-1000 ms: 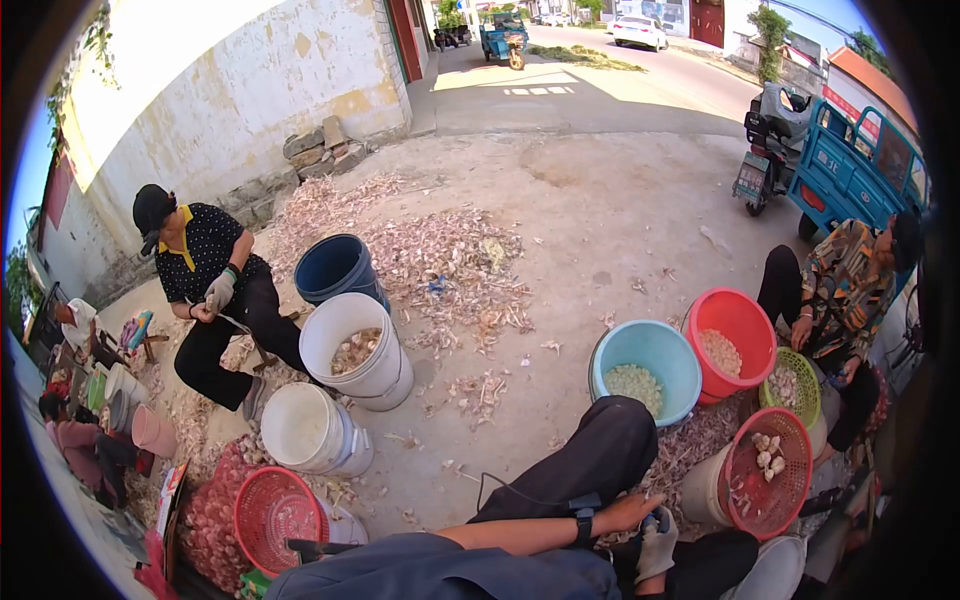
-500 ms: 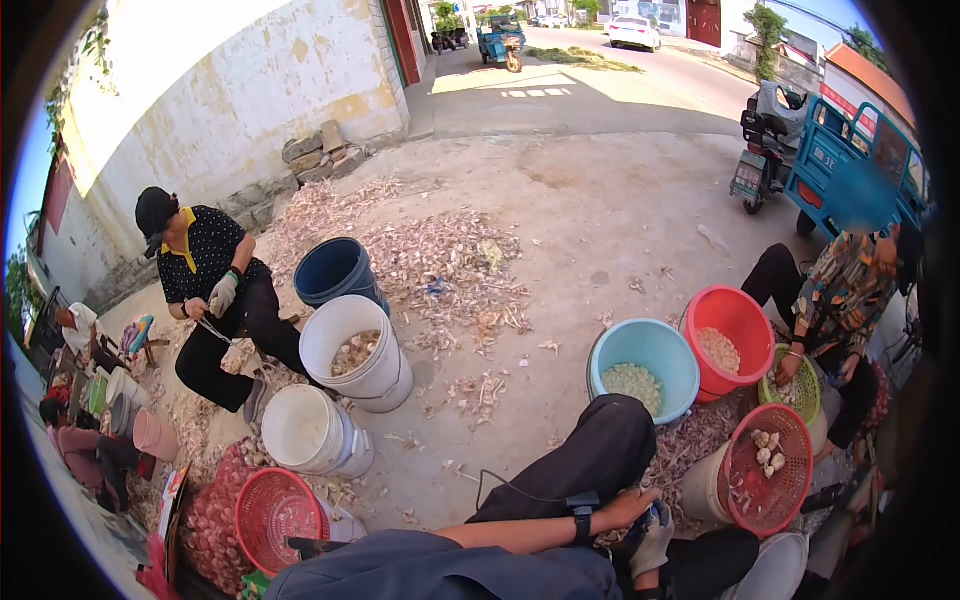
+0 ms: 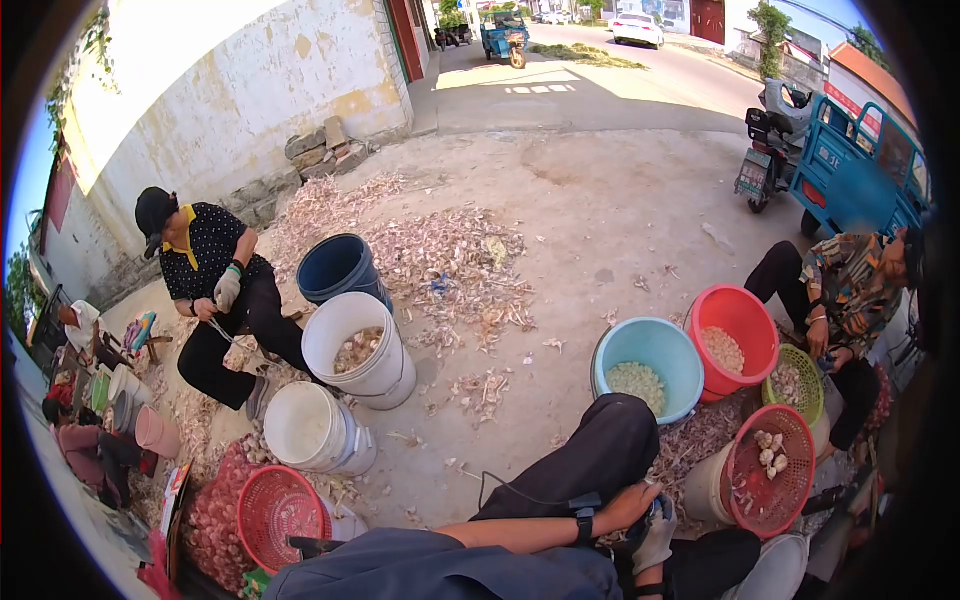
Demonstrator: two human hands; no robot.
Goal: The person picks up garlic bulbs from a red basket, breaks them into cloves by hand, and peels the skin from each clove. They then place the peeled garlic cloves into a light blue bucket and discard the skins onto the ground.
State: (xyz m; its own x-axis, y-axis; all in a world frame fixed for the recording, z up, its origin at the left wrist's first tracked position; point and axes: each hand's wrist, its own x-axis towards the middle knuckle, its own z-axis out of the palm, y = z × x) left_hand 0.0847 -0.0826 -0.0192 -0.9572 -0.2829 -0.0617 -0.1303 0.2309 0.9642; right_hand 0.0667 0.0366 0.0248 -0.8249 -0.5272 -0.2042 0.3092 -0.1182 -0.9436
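My left hand (image 3: 628, 507) is bare, with a dark band at the wrist, its fingers bent together in front of my lap. Against it is my right hand (image 3: 655, 546), in a pale glove with dark parts, fingers curled. Whatever lies between them is too small to make out. Nearest to them, on the right, a red colander (image 3: 742, 487) on a white bucket holds several garlic bulbs (image 3: 770, 453). Beyond my knee a light blue tub (image 3: 678, 367) contains pale peeled cloves (image 3: 636, 384).
A red tub (image 3: 762, 343) and a green basket (image 3: 812, 372) stand near a seated co-worker (image 3: 850, 290). Left are white buckets (image 3: 400, 372), a blue bucket (image 3: 350, 262), a red basket (image 3: 262, 520) and another seated co-worker (image 3: 215, 265). Garlic skins (image 3: 450, 255) cover the ground.
The right co-worker's hand has moved from the green basket toward their other hand. The left co-worker's hands have shifted slightly. My hands stay together in nearly the same place.
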